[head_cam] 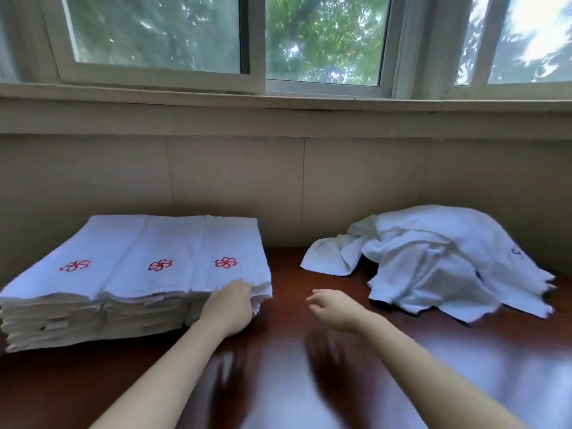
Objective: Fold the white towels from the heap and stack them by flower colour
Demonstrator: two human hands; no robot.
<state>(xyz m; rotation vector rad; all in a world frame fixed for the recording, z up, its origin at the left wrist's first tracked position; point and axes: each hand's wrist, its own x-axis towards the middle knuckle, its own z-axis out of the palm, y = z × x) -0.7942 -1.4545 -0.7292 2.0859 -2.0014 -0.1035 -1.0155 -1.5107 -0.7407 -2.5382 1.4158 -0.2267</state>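
Head view, one frame. I log three side-by-side stacks of folded white towels [133,274] on the left of the dark wooden table [278,382], each top towel showing a red flower [225,262]. The stacks sit close to the wall under the window [322,41].

Left hand [229,308]: fingers fairly straight, pressed against the front edge of the rightmost stack near its top. I see nothing pinched.

Right hand [332,309]: in the air above the table between the stacks and the heap, fingers loosely spread and relaxed, holding nothing. Somewhat blurred.

Heap of unfolded white towels [433,261] lies crumpled at the right rear of the table, well apart from the stacks. A small blue mark [516,251] shows on its right side; I cannot tell its shape.
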